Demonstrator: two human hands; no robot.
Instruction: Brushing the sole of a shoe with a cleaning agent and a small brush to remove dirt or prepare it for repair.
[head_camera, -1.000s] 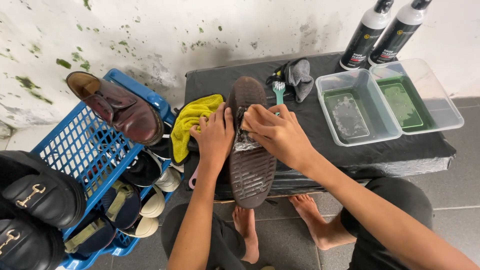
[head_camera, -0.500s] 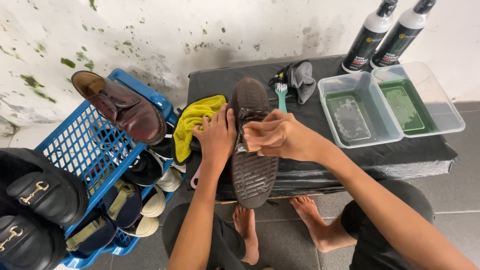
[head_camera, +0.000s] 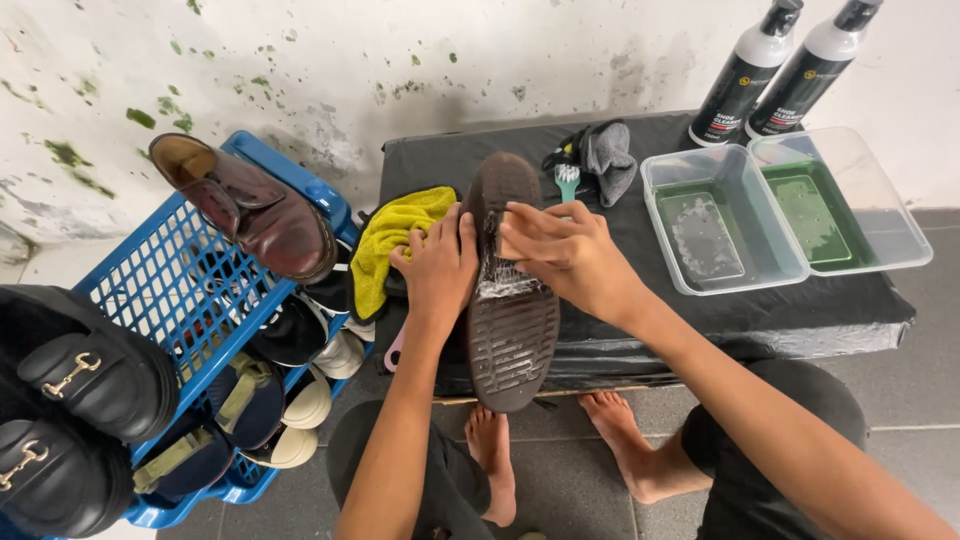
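Head view looks down on a dark shoe (head_camera: 512, 320) lying sole-up on the black-covered bench (head_camera: 690, 320). Left hand (head_camera: 437, 262) grips the shoe's edge beside a yellow cloth (head_camera: 395, 235). Right hand (head_camera: 565, 255) is clenched on something pressed against the foamy sole; what it holds is hidden. Two clear tubs (head_camera: 790, 215) sit nearby.
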